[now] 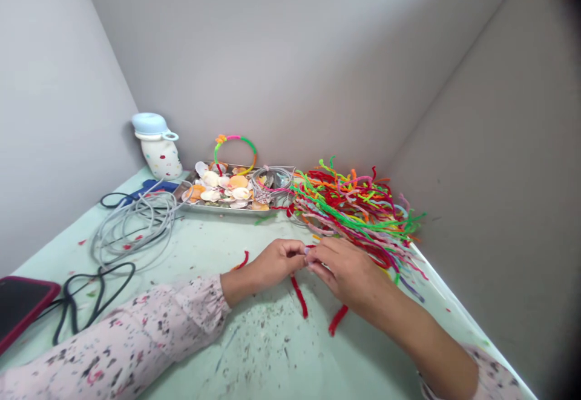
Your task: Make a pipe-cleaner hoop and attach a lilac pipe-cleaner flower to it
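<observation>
My left hand (278,264) and my right hand (347,270) meet over the table, fingertips pinched together. Between the fingertips shows a small pale lilac bit, too small to make out fully. A red pipe cleaner (299,297) comes out below my left fingers, and a red end (338,320) pokes out under my right hand. Whether these are one piece is hidden by the hands. Behind my left wrist lies another bent red piece (246,259). Just beyond my right hand spreads a big pile of coloured pipe cleaners (358,206).
A metal tray (218,208) of seashells (240,193) stands at the back, with a ring wrapped in coloured pipe cleaner (253,146) over it. To the left are coiled grey cable (106,236), a blue tool (152,188), a white bottle (161,157), black cord (68,303) and a phone (22,309). Walls enclose the table.
</observation>
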Demonstrator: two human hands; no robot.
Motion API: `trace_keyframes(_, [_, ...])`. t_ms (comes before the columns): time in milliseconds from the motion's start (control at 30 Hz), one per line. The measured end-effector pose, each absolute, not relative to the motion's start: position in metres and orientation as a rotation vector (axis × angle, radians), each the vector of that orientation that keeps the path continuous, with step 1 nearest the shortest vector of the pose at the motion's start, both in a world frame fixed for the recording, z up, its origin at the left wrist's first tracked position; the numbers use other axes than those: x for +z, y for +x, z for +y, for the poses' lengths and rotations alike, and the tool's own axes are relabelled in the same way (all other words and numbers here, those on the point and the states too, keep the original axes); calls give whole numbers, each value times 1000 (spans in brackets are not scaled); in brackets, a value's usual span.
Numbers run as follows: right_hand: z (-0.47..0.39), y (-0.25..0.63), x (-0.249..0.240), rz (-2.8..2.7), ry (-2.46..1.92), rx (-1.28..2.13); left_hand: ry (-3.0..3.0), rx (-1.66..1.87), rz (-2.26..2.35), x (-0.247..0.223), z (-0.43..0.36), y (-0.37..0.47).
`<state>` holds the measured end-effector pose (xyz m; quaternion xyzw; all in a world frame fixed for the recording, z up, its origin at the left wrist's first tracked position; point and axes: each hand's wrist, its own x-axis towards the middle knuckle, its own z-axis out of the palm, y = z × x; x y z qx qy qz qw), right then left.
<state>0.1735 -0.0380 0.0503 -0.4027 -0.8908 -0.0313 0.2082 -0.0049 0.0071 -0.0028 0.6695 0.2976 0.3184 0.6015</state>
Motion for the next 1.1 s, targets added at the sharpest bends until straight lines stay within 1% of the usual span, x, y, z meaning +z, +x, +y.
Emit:
trace_keyframes(133, [-39,170,53,-2431,-1105,-87,1537,756,661,-1,7,-5])
trace_keyframes(200, [-39,169,57,-2375,-1090,0,1485,773,647,1,7,-5])
trace_keyframes(300, [-37,172,64,-2223,-1135,211,1372,822,619,5,8,-7])
trace_keyframes(400, [-29,178,63,-1917,-1284,423,1351,867,626,8,9,-8])
trace_keyframes(467, [-22,182,55,-1727,-1312,693,1359,888,655,9,9,-8])
trace_keyframes(533, [-16,184,46,-1674,-1259,1004,1357,894,692,8,10,-7])
trace_keyframes(600, [-14,182,37,-1616,-1177,1172,1340,883,719,7,11,-5])
trace_keyframes(800, [-15,172,22,-1398,-1124,1392,1309,902,729,2,13,-2])
trace_keyframes(1100, [-16,160,10,-842,-967,1780,1327,1011,674,2,11,0])
